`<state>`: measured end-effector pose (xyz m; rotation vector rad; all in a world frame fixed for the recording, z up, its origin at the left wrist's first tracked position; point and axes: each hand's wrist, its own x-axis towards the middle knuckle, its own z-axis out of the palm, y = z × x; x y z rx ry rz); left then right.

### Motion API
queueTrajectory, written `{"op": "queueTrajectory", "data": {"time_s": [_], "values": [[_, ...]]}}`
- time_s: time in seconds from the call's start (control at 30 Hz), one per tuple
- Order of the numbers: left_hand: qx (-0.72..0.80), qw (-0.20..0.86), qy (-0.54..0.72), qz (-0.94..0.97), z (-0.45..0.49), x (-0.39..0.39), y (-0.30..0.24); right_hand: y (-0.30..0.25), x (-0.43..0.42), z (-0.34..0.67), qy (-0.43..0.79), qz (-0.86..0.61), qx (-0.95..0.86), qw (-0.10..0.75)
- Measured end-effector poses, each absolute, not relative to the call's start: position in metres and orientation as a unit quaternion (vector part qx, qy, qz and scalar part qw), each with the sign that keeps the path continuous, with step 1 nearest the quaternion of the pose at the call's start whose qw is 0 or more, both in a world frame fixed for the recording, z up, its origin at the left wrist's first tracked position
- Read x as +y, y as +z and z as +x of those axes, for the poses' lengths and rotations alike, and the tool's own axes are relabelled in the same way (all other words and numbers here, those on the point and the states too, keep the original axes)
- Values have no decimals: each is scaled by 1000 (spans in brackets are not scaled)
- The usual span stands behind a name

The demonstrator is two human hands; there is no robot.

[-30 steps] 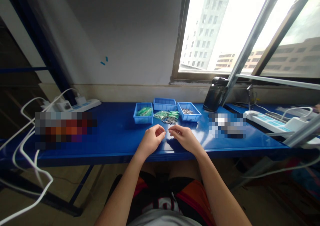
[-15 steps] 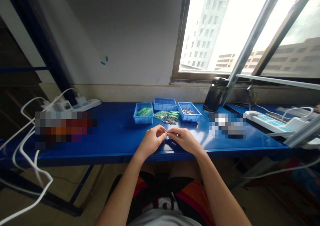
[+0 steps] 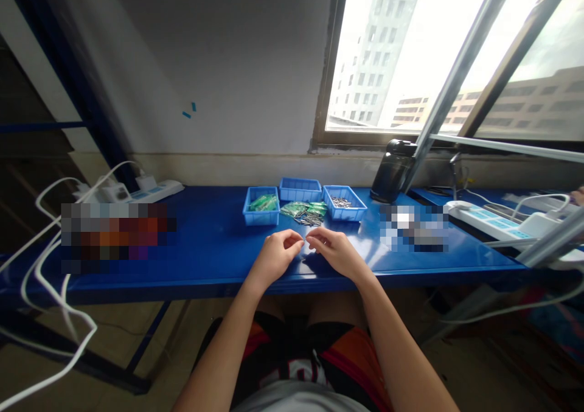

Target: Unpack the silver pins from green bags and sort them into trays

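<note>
Over the front part of the blue table, my left hand (image 3: 277, 255) has its thumb and index finger pinched together. Close by, the fingers of my right hand (image 3: 336, 252) are curled and bunched, with their tips facing the left ones across a narrow gap. Whatever either pinch holds is too small to make out. Just beyond my fingertips lies a pile of small metal pins or screws (image 3: 309, 218). Green-and-clear plastic packets (image 3: 296, 209) lie against that pile.
A blue bin (image 3: 261, 218) holds green packets; another bin (image 3: 345, 212) holds small metal pieces. A third blue bin (image 3: 300, 190) sits behind. A black flask (image 3: 393, 171) stands right, near a power strip (image 3: 488, 222). Another person's hand (image 3: 578, 196) shows at the far right edge.
My fingertips, which met before, are now slightly apart. Part of another person's hand has come into view at the right edge. Bins and pile stay put.
</note>
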<state>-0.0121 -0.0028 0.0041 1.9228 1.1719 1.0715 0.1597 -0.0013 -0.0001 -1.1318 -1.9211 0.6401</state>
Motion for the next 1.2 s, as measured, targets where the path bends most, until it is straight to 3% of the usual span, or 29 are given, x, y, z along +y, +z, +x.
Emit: {"op": "queueTrajectory", "data": {"time_s": [0.67,1.2], "values": [[477,305,404,718,-11,-2,5,0,-1,160,243,-444,-757,412],[445,302,420,731,-13,-2,1,-3,2,161,206,-436,-795,368]]}}
